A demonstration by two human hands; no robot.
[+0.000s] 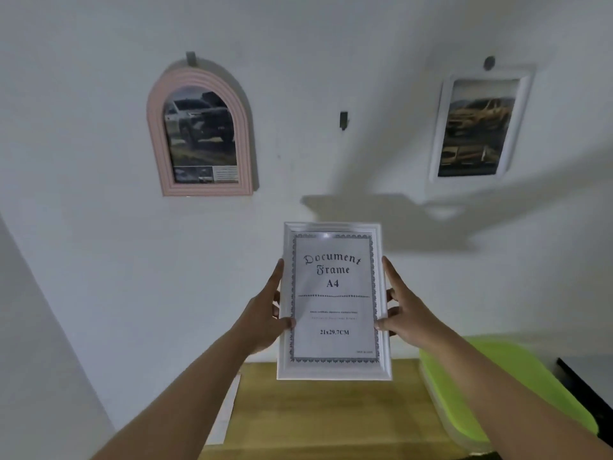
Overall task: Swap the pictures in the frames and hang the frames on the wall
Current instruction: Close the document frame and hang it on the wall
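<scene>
A person's two hands hold a white document frame [333, 371] upright in front of a pale wall [83, 161], below and between two frames that already hang there. The left hand [265, 313] grips the frame's left edge and the right hand [403, 313] its right edge. Each thumb is laid on the front rim, each forefinger is stretched up along the side, and the other fingers are tucked behind. The frame is in the air, above the near end of a wooden tabletop [331, 413] and touching neither it nor the wall. Behind its glass sits the maker's paper insert [333, 293], printed "Document Frame A4" and "21x29.7CM".

High on the left, a pink arched frame [154, 127] hangs from a grey hook [191, 58] and shows a picture of a dark off-road vehicle [200, 127]. High on the right, a white rectangular frame [441, 127] hangs from a round peg [489, 63] and shows a picture of a yellow vehicle [477, 127]; both prints are blurred. Between the two, a small dark hook [343, 120] on the wall carries nothing, and it stands above the held frame.

The frame and arms throw a broad shadow [381, 220] on the wall up and to the right. On the tabletop's right side lies a lime-green lidded container [497, 376], with a dark object [580, 383] past it that I cannot make out. A white sheet [229, 410] lies along the tabletop's left edge.
</scene>
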